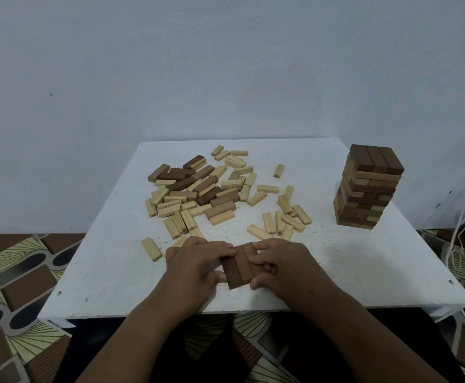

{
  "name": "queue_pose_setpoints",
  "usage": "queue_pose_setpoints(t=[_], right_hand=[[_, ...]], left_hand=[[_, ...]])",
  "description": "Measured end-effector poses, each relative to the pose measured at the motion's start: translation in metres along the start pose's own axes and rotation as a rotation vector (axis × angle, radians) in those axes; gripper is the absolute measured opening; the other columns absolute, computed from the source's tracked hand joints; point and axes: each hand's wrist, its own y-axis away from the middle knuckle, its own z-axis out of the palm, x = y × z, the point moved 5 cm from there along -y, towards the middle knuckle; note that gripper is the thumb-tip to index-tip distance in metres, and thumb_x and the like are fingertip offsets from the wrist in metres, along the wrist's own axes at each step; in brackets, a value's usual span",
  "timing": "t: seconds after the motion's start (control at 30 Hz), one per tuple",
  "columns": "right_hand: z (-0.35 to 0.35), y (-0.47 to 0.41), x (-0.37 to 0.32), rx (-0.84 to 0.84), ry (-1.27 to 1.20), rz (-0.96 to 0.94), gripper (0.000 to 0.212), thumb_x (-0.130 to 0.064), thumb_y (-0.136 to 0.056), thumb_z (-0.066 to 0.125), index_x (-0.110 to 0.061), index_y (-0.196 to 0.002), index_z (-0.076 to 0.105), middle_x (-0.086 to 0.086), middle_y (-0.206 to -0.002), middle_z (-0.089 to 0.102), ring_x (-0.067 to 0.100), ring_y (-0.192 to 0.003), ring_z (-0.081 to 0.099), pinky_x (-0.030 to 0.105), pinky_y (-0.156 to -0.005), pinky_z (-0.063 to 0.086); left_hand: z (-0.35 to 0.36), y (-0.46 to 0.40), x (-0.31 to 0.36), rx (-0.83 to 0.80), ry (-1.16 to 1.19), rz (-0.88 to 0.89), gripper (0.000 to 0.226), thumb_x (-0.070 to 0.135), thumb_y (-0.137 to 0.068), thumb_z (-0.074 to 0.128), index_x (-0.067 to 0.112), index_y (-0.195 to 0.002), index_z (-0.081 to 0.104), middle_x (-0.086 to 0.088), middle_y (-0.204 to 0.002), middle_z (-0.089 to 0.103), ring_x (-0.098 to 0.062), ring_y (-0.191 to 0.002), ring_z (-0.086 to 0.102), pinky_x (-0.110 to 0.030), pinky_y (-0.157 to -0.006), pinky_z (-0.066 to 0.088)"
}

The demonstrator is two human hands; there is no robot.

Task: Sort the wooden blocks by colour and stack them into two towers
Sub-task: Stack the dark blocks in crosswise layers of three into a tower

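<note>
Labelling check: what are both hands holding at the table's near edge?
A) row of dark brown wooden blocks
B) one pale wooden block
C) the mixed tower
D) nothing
A: the left hand and right hand pinch a flat row of dark brown wooden blocks from either side.

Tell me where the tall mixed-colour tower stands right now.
In the head view the tower stands upright at the far right of the white table, apart from the loose pile of blocks to its left and well beyond both hands.
</note>
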Motion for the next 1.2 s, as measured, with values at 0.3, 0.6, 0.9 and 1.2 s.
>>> queue_pose_setpoints(t=[0.3,0.6,0.9,1.2], right_hand=[[-0.004,0.012,-0.013,0.085,-0.183,-0.116,0.068,-0.054,-0.061,0.084,-0.032,-0.122,0.062,-0.016,-0.114,0.064,0.002,-0.103,0.055,0.024,-0.087,0.049],[0.004,0.011,-0.009,0.075,-0.190,-0.081,0.057,-0.032,-0.061,0.077,-0.041,-0.100,0.036,-0.007,-0.116,0.049,0.009,-0.103,0.049,0.031,-0.077,0.054],[-0.003,0.010,0.005,0.028,-0.184,-0.064,0.060,-0.042,-0.059,0.077,-0.045,-0.105,0.038,-0.015,-0.116,0.048,0.008,-0.107,0.048,0.030,-0.086,0.050],[-0.010,0.012,0.018,0.052,-0.228,0.005,0.058,-0.042,-0.063,0.082,-0.045,-0.106,0.045,-0.021,-0.103,0.049,0.000,-0.095,0.048,0.014,-0.074,0.038]], left_hand=[[0.000,-0.001,-0.003,0.028,0.024,0.025,0.045,0.040,-0.061,0.079,0.041,-0.106,0.072,0.033,-0.109,0.062,-0.003,-0.112,0.050,-0.051,-0.095,0.038],[-0.003,0.002,0.008,-0.044,0.046,0.027,0.024,0.035,-0.066,0.073,0.037,-0.088,0.063,0.031,-0.122,0.052,0.005,-0.125,0.034,-0.032,-0.093,0.022],[-0.005,0.006,0.008,-0.124,0.054,-0.075,0.056,0.033,-0.066,0.070,0.048,-0.113,0.044,0.027,-0.123,0.047,0.002,-0.117,0.030,-0.018,-0.093,0.023],[-0.013,0.007,0.012,-0.098,0.245,-0.158,0.072,0.025,-0.072,0.080,0.046,-0.118,0.029,0.035,-0.125,0.057,-0.008,-0.130,0.038,-0.033,-0.098,0.033]])
